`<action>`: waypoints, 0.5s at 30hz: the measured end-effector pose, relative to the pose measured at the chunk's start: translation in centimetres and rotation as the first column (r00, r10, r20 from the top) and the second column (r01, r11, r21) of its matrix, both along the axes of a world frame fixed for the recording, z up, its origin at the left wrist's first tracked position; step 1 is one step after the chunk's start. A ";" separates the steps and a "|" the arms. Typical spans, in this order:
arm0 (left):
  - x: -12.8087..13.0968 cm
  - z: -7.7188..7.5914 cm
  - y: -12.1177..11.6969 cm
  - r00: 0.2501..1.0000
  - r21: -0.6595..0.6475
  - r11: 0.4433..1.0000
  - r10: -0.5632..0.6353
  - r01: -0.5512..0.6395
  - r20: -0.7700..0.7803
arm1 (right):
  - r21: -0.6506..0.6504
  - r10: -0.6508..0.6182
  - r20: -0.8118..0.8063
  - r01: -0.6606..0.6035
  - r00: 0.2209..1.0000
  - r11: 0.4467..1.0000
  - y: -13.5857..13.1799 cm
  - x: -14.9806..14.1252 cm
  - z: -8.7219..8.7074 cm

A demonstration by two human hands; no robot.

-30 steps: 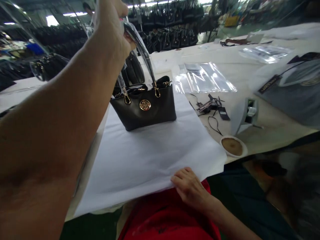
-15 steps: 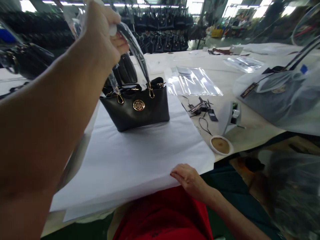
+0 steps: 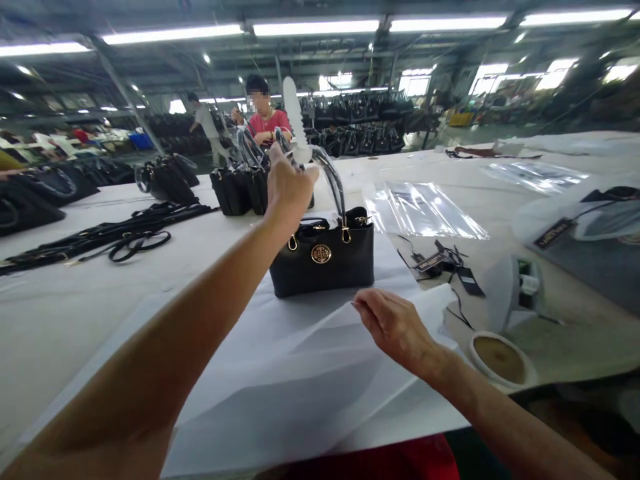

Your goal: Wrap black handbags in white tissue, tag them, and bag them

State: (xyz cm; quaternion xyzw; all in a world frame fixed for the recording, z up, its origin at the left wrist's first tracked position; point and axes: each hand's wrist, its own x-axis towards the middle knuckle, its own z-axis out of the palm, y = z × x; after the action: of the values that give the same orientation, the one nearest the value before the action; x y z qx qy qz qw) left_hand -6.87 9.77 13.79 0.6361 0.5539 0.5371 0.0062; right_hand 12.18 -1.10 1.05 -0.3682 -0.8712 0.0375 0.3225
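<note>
A black handbag (image 3: 325,270) with a round gold emblem stands upright on sheets of thin white paper (image 3: 280,373). Its handles (image 3: 333,177) rise in clear plastic wrap, and my left hand (image 3: 290,183) is closed around them at the top. A white, ridged-edged strip (image 3: 294,113) sticks up beside that hand; whether the fingers also grip it I cannot tell. In front of the bag's right side, my right hand (image 3: 393,327) pinches the top paper sheet, which is lifted in creases toward the bag.
Clear plastic bags (image 3: 425,207) and black hang tags (image 3: 445,263) lie to the right, near a white tape dispenser (image 3: 517,293) and a round dish (image 3: 500,357). Black straps (image 3: 110,233) and several handbags (image 3: 167,180) are at left. A person in red (image 3: 270,123) stands across the table.
My right hand has drawn the paper's near edge up and forward, close to the handbag. My left hand still holds the handles. The view has tilted up, showing more of the room.
</note>
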 end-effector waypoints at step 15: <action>-0.1 -22.4 -15.1 0.673 -0.945 0.324 -0.691 -0.038 -0.264 | 0.182 -0.322 0.057 0.307 0.945 0.934 11.4 -4.1 5.9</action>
State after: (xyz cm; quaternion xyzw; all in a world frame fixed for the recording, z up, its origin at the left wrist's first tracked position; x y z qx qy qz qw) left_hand -6.92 -5.29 -8.63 0.7712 0.5606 -0.1175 0.2776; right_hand 8.12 10.32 6.91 -0.4752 -0.8142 -0.1049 0.3167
